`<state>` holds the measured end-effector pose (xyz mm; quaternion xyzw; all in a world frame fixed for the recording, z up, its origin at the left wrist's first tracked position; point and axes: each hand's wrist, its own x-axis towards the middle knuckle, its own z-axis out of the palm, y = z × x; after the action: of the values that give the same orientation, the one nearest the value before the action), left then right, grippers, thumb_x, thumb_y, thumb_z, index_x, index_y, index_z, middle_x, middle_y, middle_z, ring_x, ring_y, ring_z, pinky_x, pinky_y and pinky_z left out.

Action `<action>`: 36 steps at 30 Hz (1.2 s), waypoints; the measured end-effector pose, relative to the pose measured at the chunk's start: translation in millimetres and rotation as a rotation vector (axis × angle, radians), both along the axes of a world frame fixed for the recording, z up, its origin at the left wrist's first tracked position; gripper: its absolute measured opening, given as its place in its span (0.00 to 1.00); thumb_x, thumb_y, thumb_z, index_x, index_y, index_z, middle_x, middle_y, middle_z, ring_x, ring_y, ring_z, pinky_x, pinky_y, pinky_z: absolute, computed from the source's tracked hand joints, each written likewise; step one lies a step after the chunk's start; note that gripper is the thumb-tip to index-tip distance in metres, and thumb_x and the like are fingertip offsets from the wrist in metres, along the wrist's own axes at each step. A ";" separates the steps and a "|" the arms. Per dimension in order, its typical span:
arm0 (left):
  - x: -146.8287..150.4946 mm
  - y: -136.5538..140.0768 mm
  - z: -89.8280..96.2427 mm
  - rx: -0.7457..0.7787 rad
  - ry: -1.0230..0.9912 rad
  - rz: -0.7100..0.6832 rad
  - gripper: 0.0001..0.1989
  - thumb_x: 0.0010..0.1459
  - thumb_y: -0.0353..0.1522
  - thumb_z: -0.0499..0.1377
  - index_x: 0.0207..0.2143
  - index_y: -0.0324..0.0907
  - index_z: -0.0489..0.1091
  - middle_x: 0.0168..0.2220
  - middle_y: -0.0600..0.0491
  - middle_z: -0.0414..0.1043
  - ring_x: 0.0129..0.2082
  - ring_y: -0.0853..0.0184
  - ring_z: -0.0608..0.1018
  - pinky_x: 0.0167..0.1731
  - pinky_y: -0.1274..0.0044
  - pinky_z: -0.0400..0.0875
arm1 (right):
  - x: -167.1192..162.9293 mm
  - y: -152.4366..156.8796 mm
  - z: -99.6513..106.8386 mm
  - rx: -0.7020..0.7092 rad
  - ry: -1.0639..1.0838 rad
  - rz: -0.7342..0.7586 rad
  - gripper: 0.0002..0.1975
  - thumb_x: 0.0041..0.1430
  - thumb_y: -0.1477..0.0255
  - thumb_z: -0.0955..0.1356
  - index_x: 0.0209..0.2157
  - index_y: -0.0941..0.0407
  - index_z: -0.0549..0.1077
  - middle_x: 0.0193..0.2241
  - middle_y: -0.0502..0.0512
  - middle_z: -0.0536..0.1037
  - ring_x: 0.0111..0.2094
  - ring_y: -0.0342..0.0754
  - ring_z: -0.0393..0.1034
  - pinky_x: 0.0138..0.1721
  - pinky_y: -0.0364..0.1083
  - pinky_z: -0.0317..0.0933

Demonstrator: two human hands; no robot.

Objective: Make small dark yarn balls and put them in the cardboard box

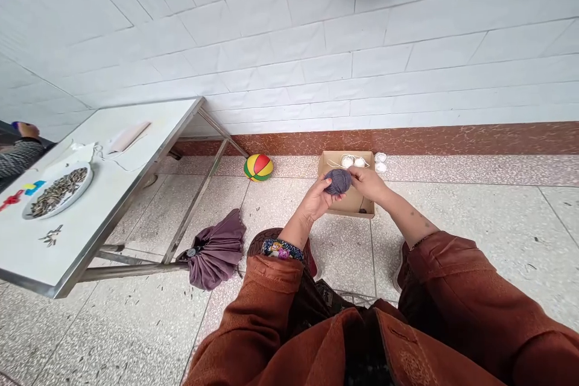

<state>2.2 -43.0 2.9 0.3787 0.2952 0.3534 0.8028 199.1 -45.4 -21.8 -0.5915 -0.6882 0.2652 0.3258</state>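
Observation:
A dark grey-purple ball of yarn (338,182) is in my left hand (317,198), whose fingers curl beneath it with the thumb on its left side. My right hand (365,183) is closed in a pinch at the ball's upper right edge, where the strand between its fingertips is too small to see well. Below both hands an open cardboard box (348,208) stands on the floor. White yarn balls (353,161) lie at its far side, and a small dark piece (362,211) rests near its front corner. More white yarn (380,161) sits just outside, to the right.
At left stands a metal-framed table (149,143) with a plate of seed husks (61,193) and a pale folded item (129,137). A folded purple umbrella (217,250) leans by its leg. A colourful ball (259,167) lies near the wall. Another person's sleeve (22,160) shows far left.

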 end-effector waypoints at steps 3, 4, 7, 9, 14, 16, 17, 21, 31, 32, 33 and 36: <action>2.5 3.8 -1.3 -0.039 -0.016 0.066 0.25 0.52 0.41 0.66 0.50 0.44 0.64 0.42 0.50 0.77 0.31 0.68 0.78 0.32 0.76 0.69 | -4.3 -7.3 0.1 -0.045 -0.087 0.084 0.09 0.63 0.72 0.65 0.36 0.52 0.79 0.34 0.55 0.82 0.35 0.53 0.73 0.34 0.47 0.59; 3.2 5.3 -2.6 -0.053 -0.017 0.091 0.25 0.52 0.41 0.66 0.49 0.43 0.64 0.40 0.51 0.77 0.30 0.69 0.78 0.32 0.76 0.69 | -5.6 -10.1 2.0 -0.053 -0.085 0.137 0.08 0.63 0.72 0.66 0.36 0.52 0.79 0.35 0.55 0.83 0.36 0.53 0.74 0.35 0.47 0.59; 5.6 9.4 -7.5 -0.087 0.024 0.174 0.23 0.52 0.40 0.65 0.46 0.43 0.63 0.35 0.54 0.75 0.27 0.71 0.76 0.30 0.77 0.68 | -7.2 -17.6 13.4 -0.076 0.008 0.319 0.08 0.64 0.68 0.67 0.36 0.50 0.80 0.33 0.51 0.82 0.34 0.50 0.73 0.36 0.46 0.61; 7.8 10.9 -10.3 -0.080 0.114 0.219 0.21 0.53 0.41 0.65 0.45 0.44 0.61 0.31 0.56 0.73 0.24 0.72 0.74 0.27 0.78 0.65 | -5.5 -20.7 24.3 -0.102 0.113 0.392 0.10 0.65 0.65 0.66 0.35 0.51 0.79 0.30 0.49 0.80 0.31 0.48 0.72 0.36 0.46 0.61; 14.5 4.3 -8.8 0.054 0.353 0.110 0.20 0.56 0.41 0.64 0.46 0.45 0.61 0.32 0.57 0.72 0.21 0.74 0.72 0.25 0.78 0.64 | 6.2 -17.9 44.2 -0.076 0.349 0.304 0.15 0.65 0.58 0.66 0.34 0.53 0.78 0.33 0.52 0.80 0.36 0.49 0.73 0.41 0.49 0.65; 17.0 -1.2 -4.3 0.105 0.372 0.009 0.20 0.55 0.42 0.65 0.45 0.44 0.63 0.34 0.55 0.73 0.22 0.74 0.72 0.26 0.78 0.65 | 12.4 -13.3 43.6 -0.027 0.351 0.202 0.14 0.65 0.58 0.66 0.33 0.53 0.77 0.32 0.52 0.79 0.35 0.49 0.71 0.40 0.48 0.65; 17.9 -3.8 -1.6 0.107 0.351 -0.037 0.20 0.55 0.42 0.65 0.45 0.44 0.64 0.35 0.55 0.73 0.22 0.74 0.73 0.26 0.77 0.66 | 15.3 -10.8 41.6 -0.002 0.335 0.149 0.14 0.64 0.59 0.67 0.32 0.53 0.76 0.31 0.52 0.78 0.34 0.49 0.71 0.39 0.48 0.64; 20.2 -9.7 7.8 0.019 0.113 -0.114 0.24 0.53 0.45 0.66 0.46 0.44 0.64 0.36 0.53 0.73 0.25 0.71 0.75 0.28 0.76 0.68 | 22.2 -3.4 27.7 0.013 0.238 0.006 0.12 0.62 0.62 0.67 0.29 0.53 0.74 0.28 0.52 0.77 0.32 0.49 0.69 0.36 0.47 0.62; 19.3 -0.4 10.3 -0.017 -0.052 0.156 0.26 0.52 0.44 0.68 0.48 0.45 0.62 0.39 0.53 0.75 0.29 0.71 0.76 0.32 0.76 0.69 | 12.7 -8.7 9.9 -0.005 0.042 0.068 0.10 0.64 0.67 0.64 0.32 0.53 0.75 0.28 0.54 0.79 0.31 0.51 0.71 0.33 0.47 0.61; 18.1 4.8 12.0 -0.003 -0.044 0.176 0.26 0.52 0.44 0.68 0.48 0.45 0.62 0.39 0.53 0.74 0.29 0.71 0.76 0.32 0.76 0.69 | 11.0 -10.6 13.3 -0.003 0.048 0.109 0.11 0.65 0.65 0.63 0.32 0.53 0.74 0.28 0.53 0.79 0.30 0.51 0.71 0.33 0.47 0.61; 16.8 11.2 14.2 0.015 -0.026 0.188 0.26 0.52 0.44 0.68 0.47 0.45 0.62 0.38 0.53 0.74 0.28 0.71 0.76 0.32 0.76 0.68 | 9.1 -12.8 18.5 -0.005 0.054 0.153 0.12 0.66 0.64 0.63 0.33 0.53 0.74 0.28 0.52 0.78 0.29 0.50 0.70 0.33 0.47 0.61; 13.8 33.8 19.5 0.113 0.115 0.209 0.24 0.51 0.42 0.68 0.46 0.45 0.62 0.38 0.53 0.73 0.28 0.72 0.74 0.31 0.77 0.67 | 2.3 -18.1 42.0 -0.003 0.062 0.264 0.14 0.68 0.61 0.63 0.33 0.52 0.73 0.25 0.50 0.74 0.27 0.47 0.65 0.30 0.45 0.58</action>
<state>16.0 -9.2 22.5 0.4103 0.3582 0.4291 0.7206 201.4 -63.5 20.2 -0.4878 -0.7492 0.3249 0.3085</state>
